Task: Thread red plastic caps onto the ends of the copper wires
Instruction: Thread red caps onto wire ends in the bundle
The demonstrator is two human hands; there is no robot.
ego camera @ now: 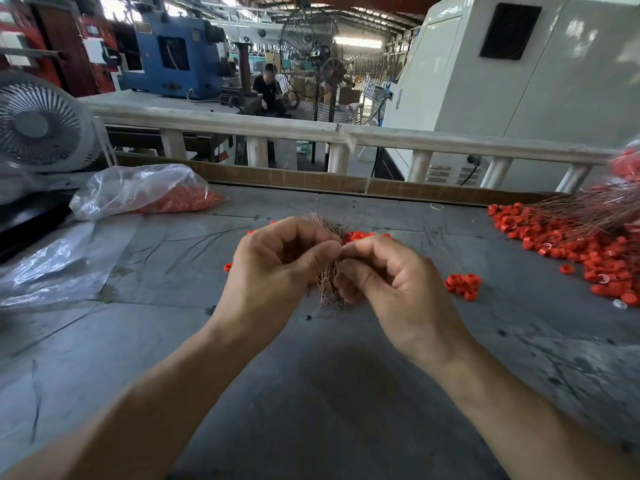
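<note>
Factory machinery fills the background: a blue machine [173, 53], a tall wire-caged pedestal fan [311, 60], a large white cabinet [519, 74] and a seated worker in black [268, 90] beyond a pale railing [311, 129]. On the scuffed grey worktable [329, 393], a person's left hand [277, 268] grips a thick tuft of thin copper wires [329, 289], fingers curled round it, while the right hand [388, 275] meets it thumb to fingertip, pinching at the wire ends; whether a cap sits between those fingertips cannot be made out. A scatter of small red plastic caps [464, 285] lies just beside the right hand, more peek out behind the hands, and a broad heap of loose red caps [571, 247] spreads at the right edge. Over that heap lies a fan of long copper wires [588, 209], apparently finished work. A clear plastic bag of red caps [156, 195] waits at left, near a white desk fan [38, 123], suggesting much of the job remains.
</note>
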